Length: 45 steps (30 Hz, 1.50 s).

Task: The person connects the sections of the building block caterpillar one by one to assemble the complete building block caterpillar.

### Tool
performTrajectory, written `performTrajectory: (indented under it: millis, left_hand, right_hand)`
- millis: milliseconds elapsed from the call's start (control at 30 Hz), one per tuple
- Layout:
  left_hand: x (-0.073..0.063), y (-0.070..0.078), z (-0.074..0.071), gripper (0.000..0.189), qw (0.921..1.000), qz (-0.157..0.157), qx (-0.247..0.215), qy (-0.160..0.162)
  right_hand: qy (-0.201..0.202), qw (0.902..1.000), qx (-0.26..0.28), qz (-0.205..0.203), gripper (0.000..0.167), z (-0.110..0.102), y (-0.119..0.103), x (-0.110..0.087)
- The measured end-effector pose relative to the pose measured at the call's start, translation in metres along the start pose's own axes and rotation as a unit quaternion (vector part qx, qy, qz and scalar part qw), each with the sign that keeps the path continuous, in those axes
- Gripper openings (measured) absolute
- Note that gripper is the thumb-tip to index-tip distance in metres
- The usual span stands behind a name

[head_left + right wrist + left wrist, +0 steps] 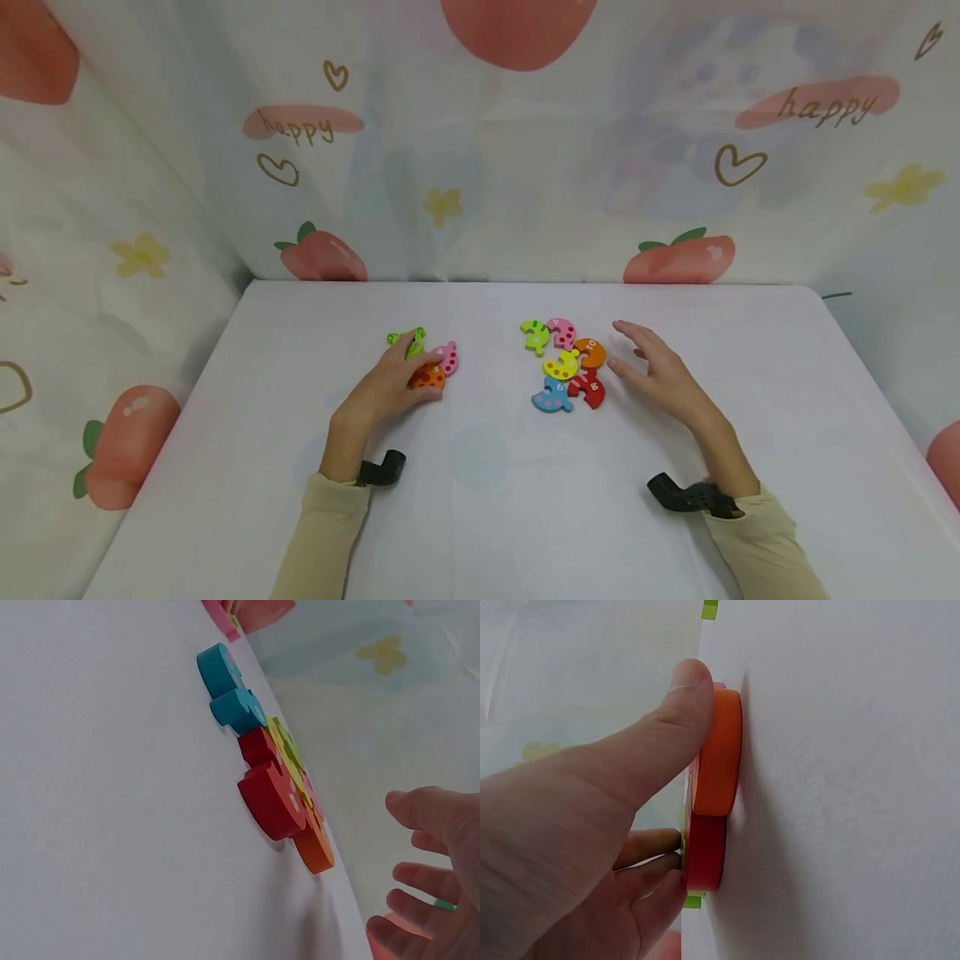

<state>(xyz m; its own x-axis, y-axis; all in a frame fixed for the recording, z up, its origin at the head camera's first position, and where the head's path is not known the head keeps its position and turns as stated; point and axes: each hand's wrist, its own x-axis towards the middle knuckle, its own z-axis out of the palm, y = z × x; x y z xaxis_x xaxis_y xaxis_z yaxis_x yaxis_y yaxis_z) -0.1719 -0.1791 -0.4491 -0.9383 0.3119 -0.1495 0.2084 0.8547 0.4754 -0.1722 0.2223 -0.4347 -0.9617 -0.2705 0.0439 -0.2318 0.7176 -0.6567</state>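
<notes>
In the head view, my left hand (382,385) lies over a small group of thick puzzle pieces at the left. A green piece (417,342), a pink dotted piece (449,358) and an orange dotted piece (428,377) show around its fingers. The left wrist view has the thumb against the edge of the orange piece (720,754), with fingertips beside a red piece (706,853). My right hand (663,375) hovers with parted fingers just right of a second group, holding nothing. Nearest it is an orange piece marked 10 (591,353).
The second group also has green (536,337), pink (561,332), yellow (559,367), red (588,388) and blue (552,397) pieces, lying close together on the white table (480,533). A printed curtain (525,192) hangs behind the table's back edge.
</notes>
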Motion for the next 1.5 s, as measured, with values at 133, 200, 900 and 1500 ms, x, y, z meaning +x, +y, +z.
performTrajectory:
  millis: [133, 200, 900, 1500]
  left_hand:
    - [0.0, 0.001, 0.001, 0.064, 1.0, 0.003, 0.003, -0.001]
    - [0.001, 0.001, 0.002, 0.064, 1.0, 0.0, 0.003, -0.001]
    - [-0.001, 0.004, -0.001, 0.065, 0.9998, -0.019, 0.007, -0.002]
    - [-0.002, -0.001, 0.003, 0.061, 0.9998, 0.006, 0.007, 0.016]
  right_hand:
    - [-0.002, 1.0, 0.002, 0.0, 0.061, 0.002, 0.001, -0.001]
    - [-0.003, 1.0, 0.001, 0.001, 0.061, 0.003, 0.002, 0.0]
    - [-0.03, 0.9992, 0.026, 0.01, 0.063, 0.012, 0.007, 0.003]
    - [-0.034, 0.9988, 0.014, 0.031, 0.065, 0.018, 0.009, 0.0]
